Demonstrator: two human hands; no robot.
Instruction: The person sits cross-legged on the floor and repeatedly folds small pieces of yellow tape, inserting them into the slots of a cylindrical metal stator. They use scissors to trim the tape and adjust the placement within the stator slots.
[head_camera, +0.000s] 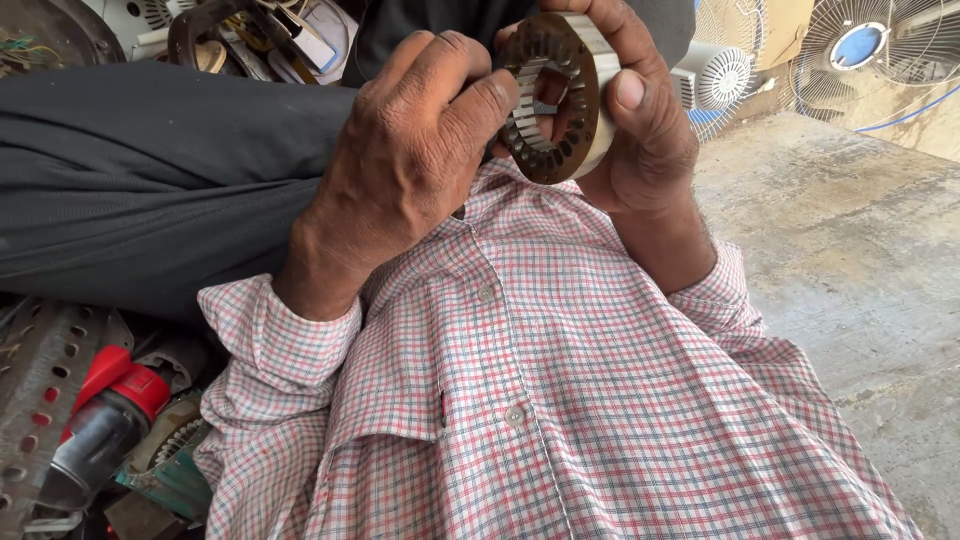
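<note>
Red, white and grey checked shirt (560, 400), buttoned cuffs, dark trousers (150, 170)

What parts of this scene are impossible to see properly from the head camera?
- Metal ring: its far side is covered by the right hand, and its left edge by the left hand.
- Red and black tool: its lower end is cut off by the frame's bottom edge.
- Fan: cropped by the top right corner.
- Clutter at top left: too jumbled to identify.

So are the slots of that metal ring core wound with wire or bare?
Bare: the ring core, held in both hands, shows empty slots with no wire.
</note>
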